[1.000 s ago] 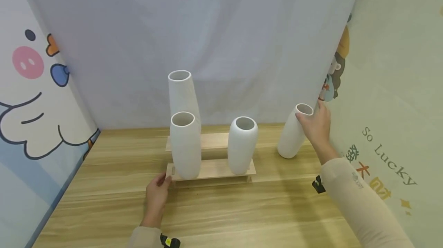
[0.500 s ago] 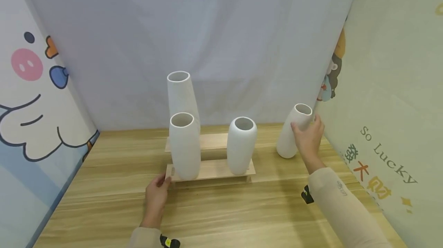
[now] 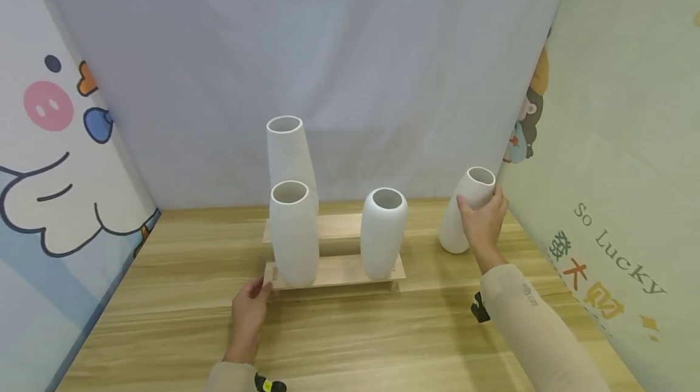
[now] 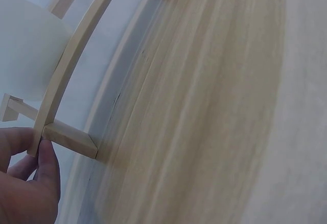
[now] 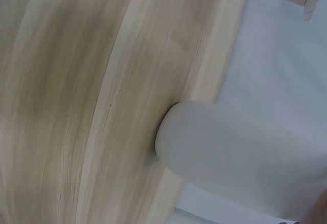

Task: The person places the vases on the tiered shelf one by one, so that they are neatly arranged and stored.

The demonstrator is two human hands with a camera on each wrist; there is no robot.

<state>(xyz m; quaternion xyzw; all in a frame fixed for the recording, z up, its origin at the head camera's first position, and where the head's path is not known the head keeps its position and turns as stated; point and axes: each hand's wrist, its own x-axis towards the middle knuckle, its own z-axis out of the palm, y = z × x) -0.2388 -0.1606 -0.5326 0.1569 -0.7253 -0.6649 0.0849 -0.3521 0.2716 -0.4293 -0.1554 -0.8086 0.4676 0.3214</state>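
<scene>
At the right, a white vase (image 3: 452, 228) stands on the table, and my right hand (image 3: 483, 225) grips its upper side, thumb toward the front. In the right wrist view the base of this vase (image 5: 225, 150) is at the wood surface; only a bit of the hand shows at the corner. My left hand (image 3: 249, 313) pinches the left end of the front step of a two-step wooden stand (image 3: 339, 269). The left wrist view has thumb and fingers around that board end (image 4: 40, 142). Two white vases, left (image 3: 295, 240) and right (image 3: 383, 237), occupy the front step.
Behind the left vase, a taller white vase (image 3: 288, 152) rises at the rear step (image 3: 340, 226), its lower part hidden. A pale curtain (image 3: 383, 76) closes off the back of the wooden table (image 3: 350, 343). Printed cloths hang at the left (image 3: 33, 185) and right (image 3: 618, 167).
My right hand has slid from near the rim of the right-hand vase down to its upper side, the forearm shifting left. The vase and my left hand stay nearly in place.
</scene>
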